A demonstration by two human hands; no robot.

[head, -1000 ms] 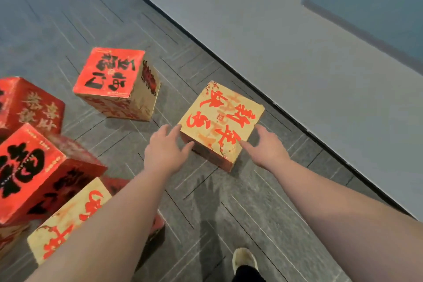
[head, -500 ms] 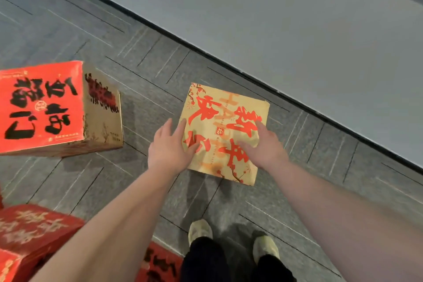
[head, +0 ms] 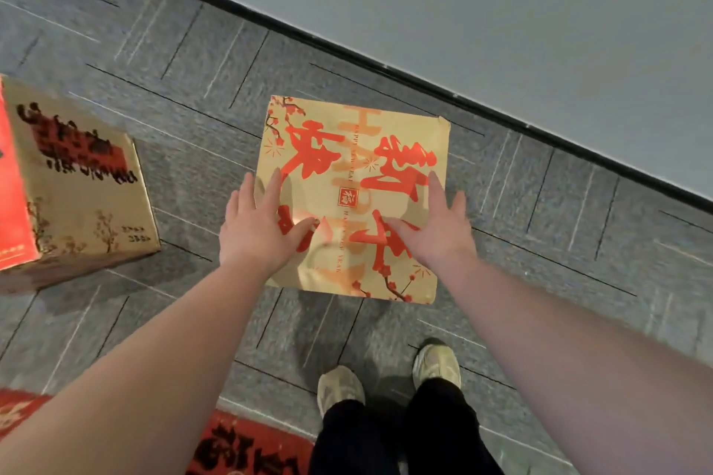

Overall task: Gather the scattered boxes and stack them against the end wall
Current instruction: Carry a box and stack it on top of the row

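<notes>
A gold box (head: 359,150) with red lettering sits on the grey carpet, seen from straight above, a short way from the wall. My left hand (head: 262,227) lies at its left edge with straight fingers and the thumb across the top. My right hand (head: 436,227) lies at its right edge the same way, thumb on the top face. Both hands hold the box between them with fingers extended. A red-and-gold box (head: 77,197) stands to the left.
A pale wall (head: 501,12) with a dark baseboard (head: 386,67) runs diagonally behind the gold box. Red boxes (head: 247,447) lie at the bottom edge by my feet (head: 389,378). Bare carpet (head: 559,243) stretches to the right.
I have moved closer and look straight down on the gold box. Both hands have slid further onto its sides, thumbs now on the top face.
</notes>
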